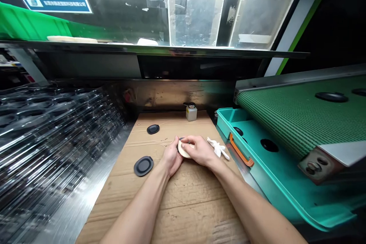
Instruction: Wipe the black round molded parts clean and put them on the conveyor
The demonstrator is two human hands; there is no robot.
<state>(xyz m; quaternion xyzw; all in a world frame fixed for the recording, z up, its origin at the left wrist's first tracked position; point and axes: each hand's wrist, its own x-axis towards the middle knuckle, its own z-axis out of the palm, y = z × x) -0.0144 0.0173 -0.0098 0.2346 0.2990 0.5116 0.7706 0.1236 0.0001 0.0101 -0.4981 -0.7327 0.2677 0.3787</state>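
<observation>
My hands meet over a sheet of brown cardboard (160,202). My left hand (172,156) grips the edge of a round dark disc (181,148), mostly hidden by my fingers. A pale cream pad or cloth (183,150) lies against the disc, and my right hand (200,150) holds it there. Two flat black oval discs lie on the cardboard: one (143,166) near my left hand and a smaller-looking one (153,129) farther ahead. Beyond my hands stands a small white bottle with a dark cap (191,113). A crumpled white cloth (219,148) lies just beyond my right hand.
A teal tray (251,167) with an orange handle holds black discs to the right, below a green mesh conveyor belt (303,118) carrying more. Stacked clear plastic trays (51,141) fill the left. A dark metal ledge (171,50) runs behind.
</observation>
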